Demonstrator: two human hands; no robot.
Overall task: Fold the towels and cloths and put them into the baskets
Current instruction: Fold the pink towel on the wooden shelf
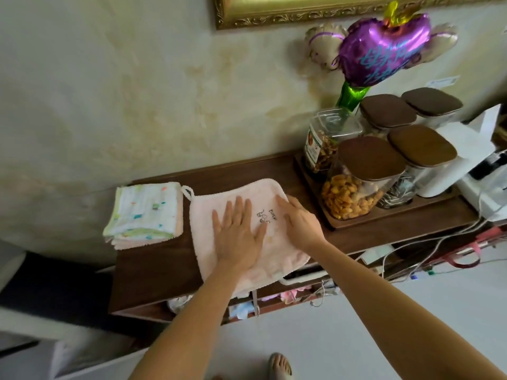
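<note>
nearest the camera, a sandalled foot [279, 366] stands on the pale floor, and both forearms reach forward to the dark wooden shelf [153, 272]. the left hand [237, 237] lies flat, fingers straight and slightly spread, pressing on the middle of the pink towel [216, 259] and gripping nothing. the right hand [299, 219] rests on the towel's right part, fingers stretched toward the far right corner, also holding nothing as far as i can see. the towel is spread flat on the shelf, its near edge hanging just over the front lip, a small loop [188, 192] at its far left corner. it looks roughly square, so no long axis stands out; the free right edge lies just beside the right hand, so i judge that hand better placed to lift it over toward the left while the left hand pins the cloth. just left of the towel sits a stack of folded cloths [145, 212]. further right and back, a tray [389, 218] holds lidded jars [365, 176], with a purple balloon [384, 48] against the wall. no baskets are clearly in view
</note>
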